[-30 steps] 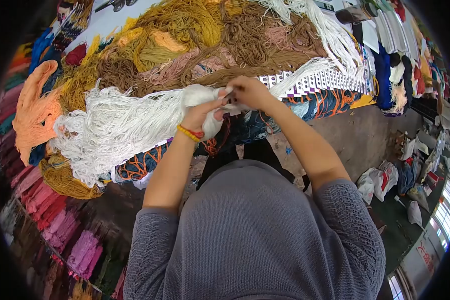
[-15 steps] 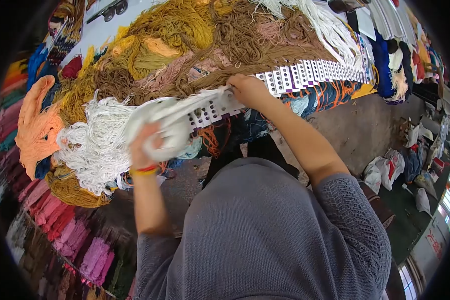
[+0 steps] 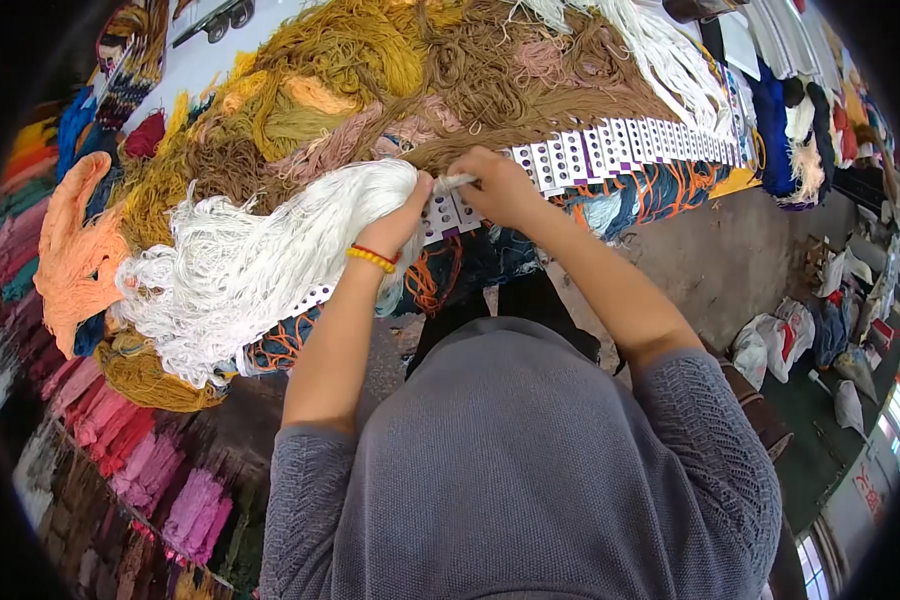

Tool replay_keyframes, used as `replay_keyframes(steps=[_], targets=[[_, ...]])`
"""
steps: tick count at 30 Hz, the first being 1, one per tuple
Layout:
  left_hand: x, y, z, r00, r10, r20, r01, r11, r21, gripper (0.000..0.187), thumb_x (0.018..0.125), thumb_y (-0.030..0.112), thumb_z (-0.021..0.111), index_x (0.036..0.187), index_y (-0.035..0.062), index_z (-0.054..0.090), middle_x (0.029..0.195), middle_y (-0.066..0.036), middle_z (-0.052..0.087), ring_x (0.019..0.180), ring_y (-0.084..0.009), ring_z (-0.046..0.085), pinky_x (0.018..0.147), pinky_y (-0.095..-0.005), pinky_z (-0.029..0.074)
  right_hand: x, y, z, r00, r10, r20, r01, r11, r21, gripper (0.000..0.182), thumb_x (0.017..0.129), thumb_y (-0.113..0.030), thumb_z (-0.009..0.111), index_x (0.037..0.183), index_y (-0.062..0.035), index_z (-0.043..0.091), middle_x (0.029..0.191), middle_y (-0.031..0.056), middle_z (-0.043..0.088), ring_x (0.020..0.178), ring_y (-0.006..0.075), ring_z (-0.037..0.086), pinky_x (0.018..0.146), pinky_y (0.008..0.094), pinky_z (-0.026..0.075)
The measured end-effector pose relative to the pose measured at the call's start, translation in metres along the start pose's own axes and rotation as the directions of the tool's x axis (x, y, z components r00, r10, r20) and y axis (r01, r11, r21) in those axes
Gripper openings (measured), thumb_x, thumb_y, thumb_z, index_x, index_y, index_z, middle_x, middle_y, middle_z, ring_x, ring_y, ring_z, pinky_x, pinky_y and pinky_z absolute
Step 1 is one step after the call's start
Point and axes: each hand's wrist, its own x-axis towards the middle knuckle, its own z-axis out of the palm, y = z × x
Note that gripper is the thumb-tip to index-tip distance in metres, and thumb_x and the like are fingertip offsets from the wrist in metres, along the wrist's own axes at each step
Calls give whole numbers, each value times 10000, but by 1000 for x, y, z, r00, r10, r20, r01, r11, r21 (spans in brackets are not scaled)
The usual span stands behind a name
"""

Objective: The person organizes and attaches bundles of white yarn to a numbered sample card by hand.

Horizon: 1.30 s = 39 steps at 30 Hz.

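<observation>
A thick bundle of white thread (image 3: 300, 215) stretches across the left of the thread heap. My left hand (image 3: 398, 220), with a yellow and red bracelet at the wrist, is closed around its right end. Just to the right, my right hand (image 3: 495, 185) pinches a thin twisted end of the white thread, its fingertips curled. Beneath both hands runs a row of white cards with punched holes (image 3: 565, 162) along the heap's front edge. Brown thread (image 3: 570, 110) hangs toward these cards. The left hand's fingertips are partly hidden by the bundle.
Behind the cards lie heaps of mustard thread (image 3: 370, 60) and a peach skein (image 3: 80, 250). Orange and dark blue strands (image 3: 660, 195) hang below the front edge. Pink skeins (image 3: 195, 515) line the lower left. Plastic bags (image 3: 770, 340) sit at the right.
My left hand has moved right and up with the white thread, from a blurred swing to beside my right hand. The right hand stays nearly in place.
</observation>
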Motion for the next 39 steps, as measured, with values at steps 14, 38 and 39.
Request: replay_keyframes(steps=[14,38,39], targets=[[16,4,13,941,-309,-138,338,864,374,721,809,557,379,1241,-19,366,1282,-149,377,1194,-216,334,973,-260,231,3,25,-5,938,346,36,-345,916,205,151,652,-152,601,733,-38,542,678,113,547,655,278,540,570,348,414],[-134,191,-165,740,361,-568,-465,884,-44,241,837,259,507,919,42,572,808,-27,562,725,-102,514,634,-221,407,-4,-1,-8,941,274,198,-255,960,-118,294,742,-277,554,984,-121,497,835,81,596,764,272,574,646,383,451],[-143,191,-139,780,440,-446,-526,846,-85,219,828,226,516,919,33,565,812,-43,566,708,-118,522,605,-220,418,-3,-8,-9,956,262,131,-258,965,-52,237,746,-244,559,936,-109,517,759,74,597,715,266,579,618,367,452]])
